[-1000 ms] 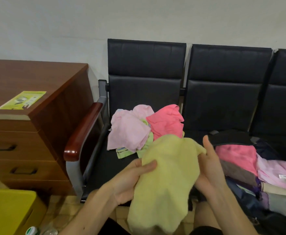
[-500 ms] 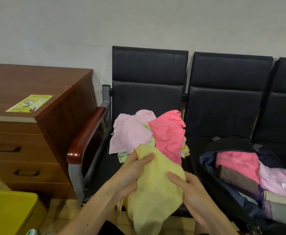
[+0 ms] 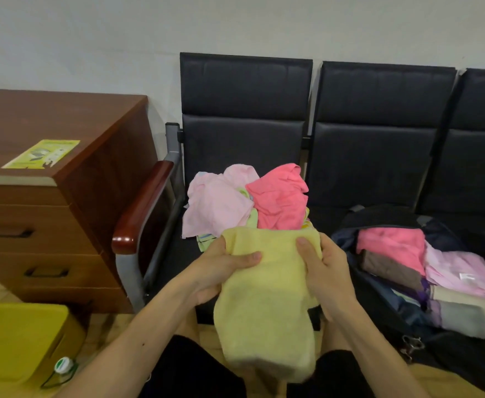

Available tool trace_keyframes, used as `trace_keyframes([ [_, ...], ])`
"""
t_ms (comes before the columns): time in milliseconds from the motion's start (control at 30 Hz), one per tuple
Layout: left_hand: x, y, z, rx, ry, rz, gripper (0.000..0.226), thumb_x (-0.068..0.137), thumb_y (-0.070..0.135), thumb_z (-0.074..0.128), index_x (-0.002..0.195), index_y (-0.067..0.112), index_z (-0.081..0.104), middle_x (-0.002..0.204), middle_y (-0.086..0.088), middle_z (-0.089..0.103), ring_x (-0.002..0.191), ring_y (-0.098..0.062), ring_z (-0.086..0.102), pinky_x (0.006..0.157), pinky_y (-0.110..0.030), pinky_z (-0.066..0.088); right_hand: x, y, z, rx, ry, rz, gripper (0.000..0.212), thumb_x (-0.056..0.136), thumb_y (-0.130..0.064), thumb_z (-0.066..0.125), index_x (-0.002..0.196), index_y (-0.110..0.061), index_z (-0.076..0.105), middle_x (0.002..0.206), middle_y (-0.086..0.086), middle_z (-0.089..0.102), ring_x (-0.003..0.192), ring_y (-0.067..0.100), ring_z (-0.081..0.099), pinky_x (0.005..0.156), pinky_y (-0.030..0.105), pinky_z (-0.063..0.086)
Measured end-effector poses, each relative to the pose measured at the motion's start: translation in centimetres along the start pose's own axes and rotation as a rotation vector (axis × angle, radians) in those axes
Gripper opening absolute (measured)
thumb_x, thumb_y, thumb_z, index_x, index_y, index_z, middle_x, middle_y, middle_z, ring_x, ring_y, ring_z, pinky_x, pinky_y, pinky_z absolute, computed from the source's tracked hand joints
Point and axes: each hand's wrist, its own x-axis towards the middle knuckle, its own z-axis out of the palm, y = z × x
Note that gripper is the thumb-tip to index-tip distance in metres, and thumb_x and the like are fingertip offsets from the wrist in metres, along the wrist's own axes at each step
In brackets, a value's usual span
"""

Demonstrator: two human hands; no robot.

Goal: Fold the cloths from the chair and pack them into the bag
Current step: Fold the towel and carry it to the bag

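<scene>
Centre frame: the left hand (image 3: 221, 268) and right hand (image 3: 321, 271) each grip the top corners of the yellow cloth (image 3: 264, 305), thumbs in front. Hold the top edge level and match the corners before creasing. Unfolded cloths (image 3: 221, 205) lie on the chair (image 3: 244, 139) behind. The part-filled bag (image 3: 347, 239) is cut off at the right. The cloth's lower end is blurred.

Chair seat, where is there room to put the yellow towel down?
Bare black seat shows in a strip between the cloth pile and the bag, and along the armrest. The cabinet top is bare behind the green sticker. The pile and the bag's inside are crowded.
</scene>
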Motion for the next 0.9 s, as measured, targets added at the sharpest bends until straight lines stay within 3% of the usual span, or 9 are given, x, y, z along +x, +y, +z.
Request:
trace_keyframes([
  [167, 0.0, 0.2, -0.1, 0.017, 0.121, -0.007, 0.047, 0.08, 0.014, 0.08, 0.122, 0.003, 0.062, 0.109, -0.01, 0.075, 0.099, -0.023, 0.073, 0.074, -0.032, 0.06, 0.5, 0.6, -1.0, -0.076, 0.037, -0.059, 0.026, 0.098, -0.02, 0.056, 0.091, 0.005, 0.059, 0.075, 0.019, 0.058, 0.062, 0.009, 0.048, 0.056, 0.024, 0.041],
  [267, -0.2, 0.5, -0.2, 0.025, 0.158, 0.032, 0.038, 0.083, 0.015, 0.078, 0.117, 0.004, 0.066, 0.106, -0.009, 0.076, 0.095, -0.021, 0.074, 0.07, -0.029, 0.06, 0.9, 0.5, -1.4, -0.182, 0.044, -0.043, 0.006, 0.095, -0.021, 0.062, 0.091, -0.016, 0.062, 0.084, 0.001, 0.063, 0.067, 0.002, 0.054, 0.056, 0.011, 0.042],
  [367, -0.3, 0.6, 0.2, 0.067, 0.227, 0.05, 0.031, 0.081, 0.016, 0.08, 0.108, 0.009, 0.066, 0.105, -0.009, 0.076, 0.086, -0.016, 0.075, 0.067, -0.028, 0.059, 0.9, 0.5, -1.6, -0.156, 0.105, 0.01, 0.022, 0.091, -0.02, 0.068, 0.107, -0.021, 0.054, 0.096, -0.009, 0.056, 0.069, 0.003, 0.051, 0.058, 0.009, 0.042],
  [433, -0.5, 1.0, 0.3, 0.113, 0.264, 0.029, 0.044, 0.078, 0.018, 0.082, 0.116, 0.009, 0.061, 0.111, -0.008, 0.072, 0.083, -0.014, 0.074, 0.066, -0.028, 0.058, 0.9, 0.1, -1.6, -0.16, 0.096, -0.03, 0.025, 0.092, -0.022, 0.067, 0.113, -0.022, 0.053, 0.094, -0.005, 0.058, 0.064, 0.012, 0.049, 0.057, 0.015, 0.045],
  [533, -0.4, 2.0, -0.3, 0.196, 0.304, 0.014, 0.089, 0.077, 0.025, 0.084, 0.149, 0.018, 0.032, 0.129, 0.0, 0.049, 0.098, -0.018, 0.067, 0.077, -0.033, 0.057, 1.1, -0.4, -1.9, -0.288, -0.003, -0.179, 0.017, 0.093, -0.027, 0.065, 0.109, -0.031, 0.062, 0.096, 0.002, 0.069, 0.073, 0.03, 0.06, 0.066, 0.039, 0.051],
  [600, -0.5, 3.3, -0.8, 0.205, 0.262, 0.059, 0.078, 0.081, 0.022, 0.08, 0.148, 0.02, 0.04, 0.13, -0.002, 0.056, 0.102, -0.024, 0.069, 0.085, -0.038, 0.059, 1.5, -1.0, -2.3, -0.373, -0.084, -0.235, 0.026, 0.092, -0.029, 0.066, 0.118, -0.031, 0.065, 0.102, 0.002, 0.071, 0.087, 0.027, 0.064, 0.077, 0.038, 0.052],
  [667, -0.8, 5.0, -1.1, 0.226, 0.162, 0.091, 0.056, 0.083, 0.013, 0.076, 0.135, 0.018, 0.057, 0.116, -0.01, 0.071, 0.099, -0.025, 0.072, 0.083, -0.037, 0.061, 2.0, -1.5, -2.8, -0.448, -0.149, -0.281, 0.045, 0.091, -0.034, 0.066, 0.136, -0.03, 0.057, 0.095, 0.012, 0.072, 0.086, 0.029, 0.065, 0.079, 0.044, 0.054],
  [767, -1.0, 6.9, -1.8, 0.306, 0.061, 0.129, 0.048, 0.072, 0.01, 0.076, 0.119, 0.018, 0.068, 0.113, -0.008, 0.073, 0.096, -0.019, 0.073, 0.074, -0.029, 0.061, 2.6, -2.5, -3.1, -0.597, -0.202, -0.334, 0.064, 0.092, -0.036, 0.065, 0.149, -0.029, 0.038, 0.073, 0.005, 0.065, 0.075, 0.022, 0.061, 0.077, 0.042, 0.051],
  [900, -0.9, 8.1, -2.4, 0.594, 0.107, 0.244, 0.051, 0.077, 0.011, 0.077, 0.126, 0.02, 0.066, 0.114, 0.012, 0.065, 0.09, 0.001, 0.069, 0.071, -0.015, 0.057, 2.5, -3.7, -2.7, -0.711, -0.199, -0.401, 0.068, 0.091, -0.033, 0.067, 0.151, -0.024, 0.035, 0.066, -0.004, 0.054, 0.08, 0.024, 0.059, 0.076, 0.038, 0.044],
])
